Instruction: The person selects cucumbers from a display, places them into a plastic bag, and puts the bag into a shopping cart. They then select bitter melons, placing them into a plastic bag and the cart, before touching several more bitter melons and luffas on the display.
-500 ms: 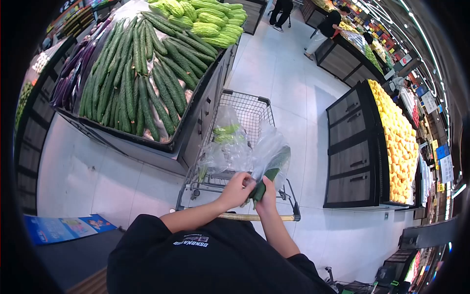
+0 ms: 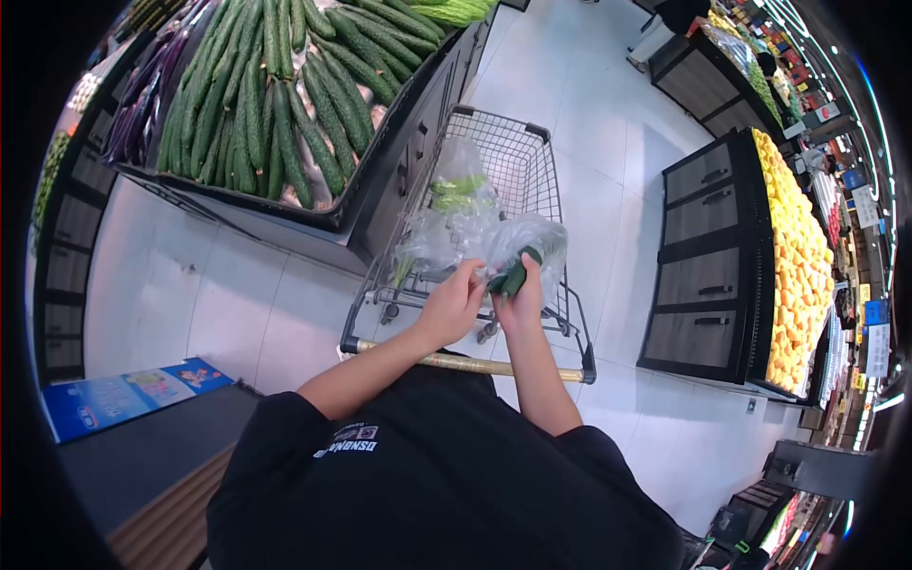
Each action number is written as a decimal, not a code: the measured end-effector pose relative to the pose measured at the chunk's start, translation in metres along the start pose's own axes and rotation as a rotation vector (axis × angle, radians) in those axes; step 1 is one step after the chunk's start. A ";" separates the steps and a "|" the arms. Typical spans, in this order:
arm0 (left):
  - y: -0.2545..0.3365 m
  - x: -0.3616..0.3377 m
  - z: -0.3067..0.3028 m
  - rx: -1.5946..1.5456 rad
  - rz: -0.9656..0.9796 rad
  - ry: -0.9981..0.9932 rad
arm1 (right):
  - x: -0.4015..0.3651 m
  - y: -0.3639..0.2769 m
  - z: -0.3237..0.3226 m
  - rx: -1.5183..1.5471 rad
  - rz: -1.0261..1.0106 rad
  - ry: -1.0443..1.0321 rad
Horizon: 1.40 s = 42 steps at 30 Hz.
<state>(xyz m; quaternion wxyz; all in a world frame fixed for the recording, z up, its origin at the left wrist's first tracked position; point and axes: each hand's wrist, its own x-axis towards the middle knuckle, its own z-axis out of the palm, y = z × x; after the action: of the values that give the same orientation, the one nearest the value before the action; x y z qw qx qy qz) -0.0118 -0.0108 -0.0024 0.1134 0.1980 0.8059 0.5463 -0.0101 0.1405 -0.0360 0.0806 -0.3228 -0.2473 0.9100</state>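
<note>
Dark green cucumbers (image 2: 514, 277) are gripped in my right hand (image 2: 521, 306), with their ends pointing toward me. Around their far part hangs a clear plastic bag (image 2: 546, 236). Beside it, my left hand (image 2: 454, 302) is closed, its fingertips pinching what looks like the edge of that bag. Both hands are above the near end of a wire shopping cart (image 2: 513, 157). Inside the cart lies another clear bag (image 2: 454, 152) with green vegetables (image 2: 459, 193) in it. The cart's handle (image 2: 465, 364) runs under my forearms.
A produce stand (image 2: 332, 220) at the left carries heaped cucumbers (image 2: 252, 104) and purple eggplants (image 2: 152, 104). To the right stands a dark cabinet (image 2: 698, 256) topped with yellow fruit (image 2: 790, 275). A person (image 2: 665, 28) is at a far stand. A blue sign (image 2: 133, 394) lies at lower left.
The cucumbers and bag have lowered into the cart's near end and tipped away from me. My left hand has drawn slightly apart from my right. The view has shifted, showing more of the cart.
</note>
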 end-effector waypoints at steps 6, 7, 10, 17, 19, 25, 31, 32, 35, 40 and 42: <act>0.009 0.001 -0.021 0.018 0.020 -0.188 | 0.019 -0.006 -0.008 -0.113 0.027 -0.112; -0.001 0.004 -0.018 -0.049 0.002 -0.195 | 0.008 -0.012 -0.001 -0.190 0.025 -0.116; -0.016 0.017 -0.007 -0.221 0.013 0.056 | -0.022 -0.030 0.016 -0.474 0.023 -0.189; 0.010 0.025 0.009 -0.750 -0.601 -0.021 | -0.061 -0.043 0.019 -0.449 0.052 -0.377; 0.011 0.011 0.018 -0.527 -0.267 0.118 | -0.059 -0.033 0.009 -0.505 -0.011 -0.402; 0.030 0.012 -0.008 -0.069 0.012 0.038 | -0.058 -0.041 0.002 -0.467 0.053 -0.427; 0.041 -0.002 -0.009 -0.074 0.092 -0.006 | -0.052 -0.047 -0.011 -0.432 0.089 -0.354; 0.043 -0.005 -0.009 -0.075 0.089 -0.010 | -0.051 -0.049 -0.012 -0.431 0.090 -0.349; 0.042 -0.010 -0.006 -0.065 0.088 -0.016 | -0.038 -0.045 -0.025 -0.407 0.226 -0.230; 0.030 -0.010 -0.002 -0.102 0.240 0.015 | -0.049 -0.041 -0.009 -0.228 0.284 -0.172; 0.021 -0.010 0.001 -0.092 0.227 -0.026 | -0.045 -0.037 -0.015 -0.203 0.287 -0.159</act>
<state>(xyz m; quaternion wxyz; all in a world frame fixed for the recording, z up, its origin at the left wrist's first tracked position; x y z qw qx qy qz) 0.0015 -0.0076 0.0167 0.0702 0.2895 0.7508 0.5895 0.0336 0.1644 -0.0026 -0.1026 -0.2881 -0.2949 0.9053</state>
